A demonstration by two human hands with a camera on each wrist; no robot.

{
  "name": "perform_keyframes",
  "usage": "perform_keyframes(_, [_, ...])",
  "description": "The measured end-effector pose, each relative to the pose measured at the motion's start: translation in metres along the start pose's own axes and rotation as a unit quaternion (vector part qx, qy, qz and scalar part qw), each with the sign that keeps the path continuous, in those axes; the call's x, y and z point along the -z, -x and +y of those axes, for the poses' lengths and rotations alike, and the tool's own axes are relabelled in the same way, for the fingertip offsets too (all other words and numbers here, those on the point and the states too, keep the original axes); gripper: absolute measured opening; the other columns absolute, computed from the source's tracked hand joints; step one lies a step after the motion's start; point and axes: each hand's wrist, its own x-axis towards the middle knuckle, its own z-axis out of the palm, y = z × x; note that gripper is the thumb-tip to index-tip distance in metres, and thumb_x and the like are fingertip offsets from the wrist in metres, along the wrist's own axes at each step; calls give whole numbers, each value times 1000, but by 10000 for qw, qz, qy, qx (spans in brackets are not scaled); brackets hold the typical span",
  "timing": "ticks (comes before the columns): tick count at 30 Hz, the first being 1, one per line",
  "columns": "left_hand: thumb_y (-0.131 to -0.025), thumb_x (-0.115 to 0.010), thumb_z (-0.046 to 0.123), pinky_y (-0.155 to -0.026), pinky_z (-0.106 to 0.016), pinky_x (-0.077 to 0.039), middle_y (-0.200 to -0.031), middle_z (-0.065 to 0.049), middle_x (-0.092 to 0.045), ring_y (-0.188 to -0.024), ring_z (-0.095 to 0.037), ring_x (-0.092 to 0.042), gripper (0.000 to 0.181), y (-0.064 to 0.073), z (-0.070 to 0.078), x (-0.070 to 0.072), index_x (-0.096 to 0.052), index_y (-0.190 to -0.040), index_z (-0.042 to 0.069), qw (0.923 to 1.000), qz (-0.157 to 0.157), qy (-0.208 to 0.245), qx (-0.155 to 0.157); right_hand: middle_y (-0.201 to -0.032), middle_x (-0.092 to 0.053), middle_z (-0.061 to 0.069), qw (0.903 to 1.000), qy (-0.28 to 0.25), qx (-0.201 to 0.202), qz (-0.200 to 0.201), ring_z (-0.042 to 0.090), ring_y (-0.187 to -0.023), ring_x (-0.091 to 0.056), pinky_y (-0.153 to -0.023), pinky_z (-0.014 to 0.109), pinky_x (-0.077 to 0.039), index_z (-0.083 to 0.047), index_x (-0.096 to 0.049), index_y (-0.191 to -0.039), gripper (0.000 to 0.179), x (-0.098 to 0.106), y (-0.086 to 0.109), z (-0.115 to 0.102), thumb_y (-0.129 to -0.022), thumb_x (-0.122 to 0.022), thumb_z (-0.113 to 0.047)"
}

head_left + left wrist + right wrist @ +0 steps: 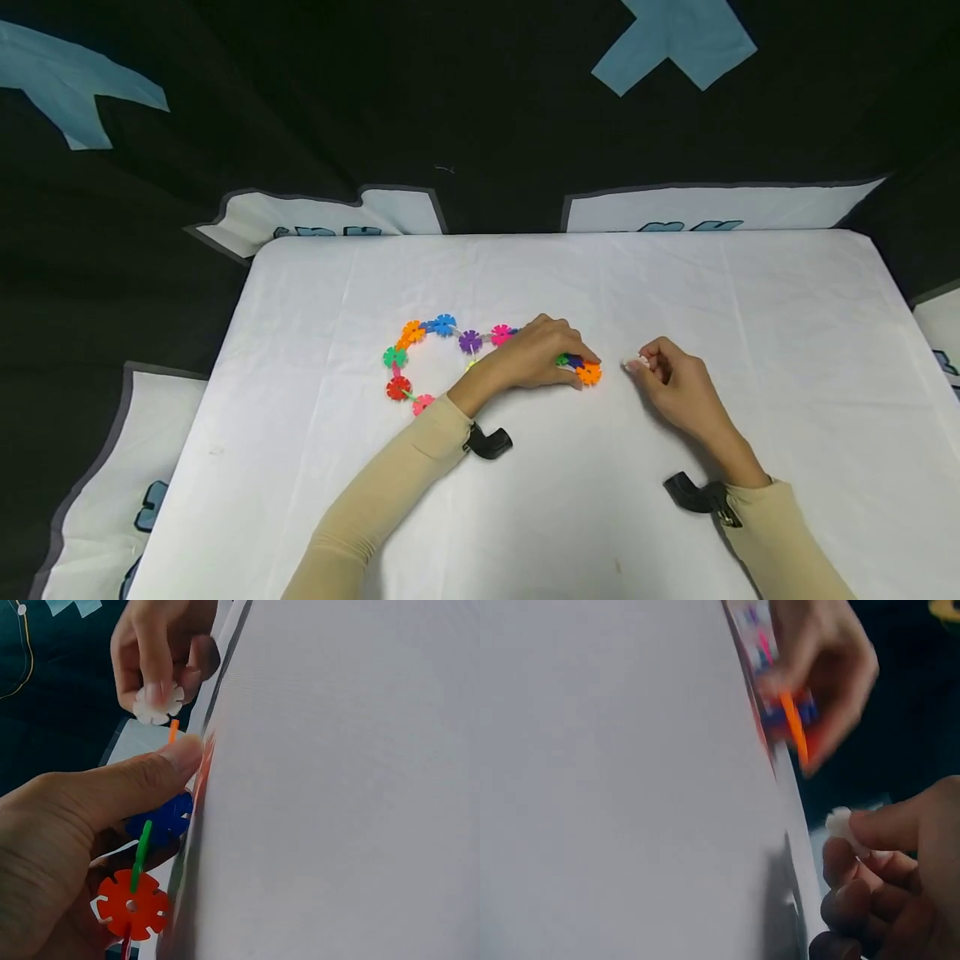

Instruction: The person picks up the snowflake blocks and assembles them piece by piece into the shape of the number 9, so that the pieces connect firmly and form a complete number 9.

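A chain of interlocking plastic snowflake discs curves over the table, with a red disc (398, 387) and a green disc (394, 357) at its left bend. My left hand (536, 357) grips the chain's right end, hiding part of it. Beyond those fingertips sticks out an orange disc (588, 373), edge-on in both wrist views. A blue disc (171, 821) sits under the left thumb, linked through a green disc to a red-orange disc (131, 906). Just to the right, my right hand (678, 387) pinches a white snowflake disc (841, 823) between thumb and fingers, apart from the orange disc.
A white cloth covers the table (570, 517). Dark fabric (487, 100) with pale blue and white patches hangs behind and beside it. Each sleeved wrist carries a black camera mount, the left mount (491, 443) close above the table near the chain.
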Motion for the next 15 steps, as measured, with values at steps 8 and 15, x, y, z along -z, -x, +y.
perform_keyframes(8, [-84, -76, 38, -94, -30, -37, -104, 7, -68, -101, -10, -55, 38, 1, -4, -4, -72, -119, 24, 9999, 35, 117, 22, -56, -46, -4, 9998, -206, 34, 12, 2, -48, -36, -46, 21, -32, -8, -62, -83, 10, -17, 16, -28, -88, -71, -8])
perform_keyframes(15, [-83, -77, 38, -95, -30, -36, -105, 6, -69, -102, -10, -55, 42, -3, -5, -4, -71, -121, 21, 9996, -46, 288, 25, -54, -44, -4, 9998, -209, -9, 18, 2, -46, -35, -45, 21, -31, -10, -60, -79, 16, -26, 20, -29, -88, -72, -12])
